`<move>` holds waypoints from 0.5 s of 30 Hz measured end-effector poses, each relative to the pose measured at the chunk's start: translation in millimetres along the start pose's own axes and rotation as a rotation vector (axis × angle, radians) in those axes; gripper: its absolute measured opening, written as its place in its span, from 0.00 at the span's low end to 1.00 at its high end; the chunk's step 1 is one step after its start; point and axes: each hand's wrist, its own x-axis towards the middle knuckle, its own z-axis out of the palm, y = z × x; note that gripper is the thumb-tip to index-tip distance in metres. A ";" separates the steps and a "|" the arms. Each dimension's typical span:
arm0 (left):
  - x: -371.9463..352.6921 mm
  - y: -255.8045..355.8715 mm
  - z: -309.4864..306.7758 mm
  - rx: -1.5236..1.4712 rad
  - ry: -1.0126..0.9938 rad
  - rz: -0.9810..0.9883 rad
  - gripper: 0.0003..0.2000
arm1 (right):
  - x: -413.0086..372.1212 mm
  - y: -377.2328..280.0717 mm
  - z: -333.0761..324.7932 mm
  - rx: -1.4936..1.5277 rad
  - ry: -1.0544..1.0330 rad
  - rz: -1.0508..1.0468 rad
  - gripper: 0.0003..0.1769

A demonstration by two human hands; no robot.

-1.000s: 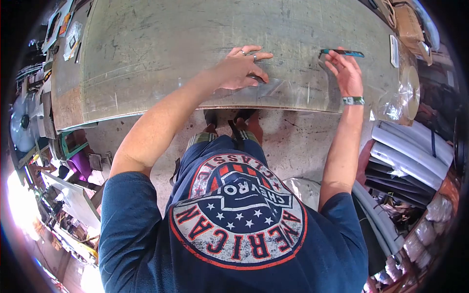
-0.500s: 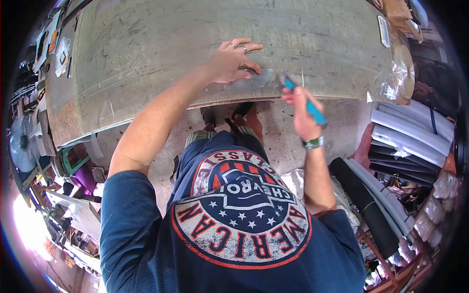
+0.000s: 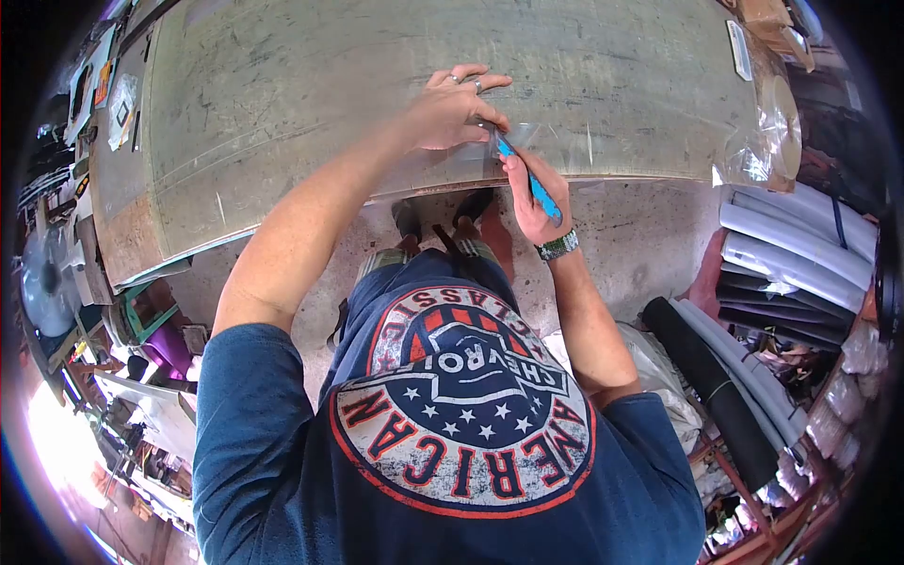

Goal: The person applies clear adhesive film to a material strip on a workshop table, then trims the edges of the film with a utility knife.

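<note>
My left hand (image 3: 454, 113) lies over the near part of the worktable (image 3: 377, 56), its fingers spread and a ring showing. Thumb and fingertips press on a piece of clear plastic (image 3: 527, 135) close to the table's front edge. A blue utility knife (image 3: 540, 196) is gripped in my right hand (image 3: 554, 186), its tip angled away from me. That tip is at the plastic, right beside my left thumb. Whether the blade touches the plastic is hard to see.
Rolls of pale sheeting (image 3: 791, 245) and a black roll (image 3: 706, 386) stand at the right. A tape-like roll in clear wrap (image 3: 780, 113) sits at the table's right end. Papers and small packets (image 3: 122, 108) lie at the left end.
My right hand has brought the utility knife leftward, from right of the plastic to beside my left thumb. The left hand stays nearly in place, its fingers shifting slightly.
</note>
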 end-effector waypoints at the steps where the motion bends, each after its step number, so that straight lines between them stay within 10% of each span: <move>1: 0.1 0.9 -1.1 -0.002 -0.003 -0.002 0.16 | 0.6 1.2 1.0 -0.013 -0.005 -0.005 0.13; 15: -0.5 -0.5 -1.1 0.019 0.017 0.026 0.16 | 9.2 -0.5 6.6 -0.090 -0.005 -0.029 0.13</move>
